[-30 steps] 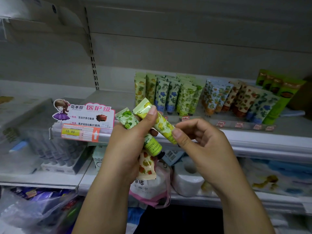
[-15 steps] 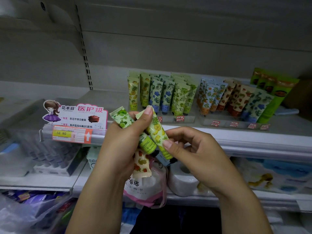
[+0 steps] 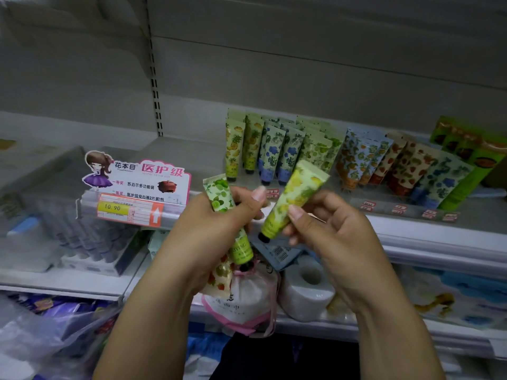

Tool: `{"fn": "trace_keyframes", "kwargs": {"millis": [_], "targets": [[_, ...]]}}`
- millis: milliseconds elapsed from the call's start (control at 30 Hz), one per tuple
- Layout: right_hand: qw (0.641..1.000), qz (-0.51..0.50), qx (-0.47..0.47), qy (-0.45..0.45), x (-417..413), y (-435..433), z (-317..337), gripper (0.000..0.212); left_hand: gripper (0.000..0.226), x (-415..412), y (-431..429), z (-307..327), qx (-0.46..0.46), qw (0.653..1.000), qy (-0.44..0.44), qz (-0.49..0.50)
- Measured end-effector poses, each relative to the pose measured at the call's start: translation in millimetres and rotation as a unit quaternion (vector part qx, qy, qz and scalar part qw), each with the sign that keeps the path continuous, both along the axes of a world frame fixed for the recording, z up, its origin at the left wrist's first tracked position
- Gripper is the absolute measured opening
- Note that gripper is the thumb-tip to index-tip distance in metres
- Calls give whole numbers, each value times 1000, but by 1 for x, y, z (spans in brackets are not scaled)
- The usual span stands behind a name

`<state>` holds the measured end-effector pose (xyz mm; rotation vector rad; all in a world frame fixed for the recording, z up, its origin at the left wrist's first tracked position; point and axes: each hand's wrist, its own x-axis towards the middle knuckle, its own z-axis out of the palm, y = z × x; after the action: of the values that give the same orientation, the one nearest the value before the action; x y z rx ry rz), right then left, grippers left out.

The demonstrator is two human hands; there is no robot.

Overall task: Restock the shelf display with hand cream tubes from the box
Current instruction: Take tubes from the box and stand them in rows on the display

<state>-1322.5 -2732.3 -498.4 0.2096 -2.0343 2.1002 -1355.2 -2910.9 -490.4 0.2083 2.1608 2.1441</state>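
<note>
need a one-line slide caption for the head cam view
Right hand pinches a yellow-print hand cream tube beside the left hand gripping a lime-print tube and a strawberry-print tube, before shelved tubes.

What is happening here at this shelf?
A person is stocking hand cream tubes. The left hand grips a lime-print tube and a strawberry-print tube together. The right hand pinches a yellow fruit-print tube apart from them, in front of the rows of tubes on the shelf.
</note>
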Motion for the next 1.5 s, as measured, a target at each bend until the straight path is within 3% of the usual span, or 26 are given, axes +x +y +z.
{"fn": "trace_keyframes", "kwargs": {"millis": [167, 333, 433, 500, 700, 867, 967, 1067, 1133, 1300, 1500], "targets": [[999, -21, -48, 8, -4, -2, 2, 33, 17, 1, -8, -2, -90, 993, 10, -74], [999, -18, -24, -21, -6, -5, 5, 11, 13, -2, -10, -2, -135, 986, 30, -92], [998, -34, -17, -46, -9, -6, 12, 26, 12, -4, -16, -1, -146, 983, 31, -107], [997, -56, 21, -52, -12, -4, 18, 30, 10, -6, -21, 0, -161, 979, 29, -118], [975, -46, 216, 2, -20, 10, 66, 9, 9, -11, -32, 11, -161, 979, 37, -122], [954, -40, 298, 3, -31, 12, 106, 11, 17, -15, -35, 17, -73, 993, 31, -85], [951, -80, 296, 32, -46, 7, 115, 9, 20, -24, -26, 15, 60, 997, -45, 9], [934, -144, 321, 62, -71, 4, 117, 12, 14, -41, -13, 19, 132, 973, -51, 183], [909, -188, 359, 100, -88, 2, 115, 13, 12, -49, -5, 29, 185, 951, -35, 244], [858, -254, 419, 152, -120, -3, 115, 22, 6, -69, 6, 50, 289, 891, -38, 347], [858, -229, 449, 100, -135, -14, 113, 18, 15, -79, 23, 44, 336, 856, -27, 393]]}}
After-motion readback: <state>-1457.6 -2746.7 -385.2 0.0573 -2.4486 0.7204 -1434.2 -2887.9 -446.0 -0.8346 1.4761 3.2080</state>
